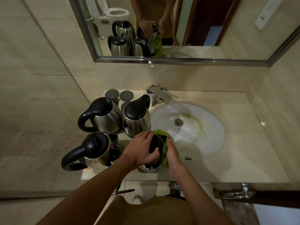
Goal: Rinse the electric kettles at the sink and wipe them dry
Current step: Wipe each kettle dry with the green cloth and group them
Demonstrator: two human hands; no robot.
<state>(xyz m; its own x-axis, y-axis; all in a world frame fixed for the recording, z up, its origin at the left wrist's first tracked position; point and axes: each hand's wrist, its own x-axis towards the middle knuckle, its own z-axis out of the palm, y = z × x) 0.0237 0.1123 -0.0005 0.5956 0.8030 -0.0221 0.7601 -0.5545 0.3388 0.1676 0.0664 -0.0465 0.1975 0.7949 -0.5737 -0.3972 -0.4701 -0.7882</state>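
One head-worn wide view looks steeply down, close over the sink (211, 143) counter.

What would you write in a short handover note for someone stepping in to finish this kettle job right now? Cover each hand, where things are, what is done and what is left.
Left hand: grips the top of the kettle in hand, which stands on the counter at the sink's near left edge.
Right hand: presses the green cloth against that kettle's side, mid-wipe.
Three other kettles stand on the counter to the left, lids shut; round bases lie behind them.
No water is seen running from the tap.
Done: cannot tell which kettles are already rinsed or dried.
Left: finish wiping this one, then check the other three.
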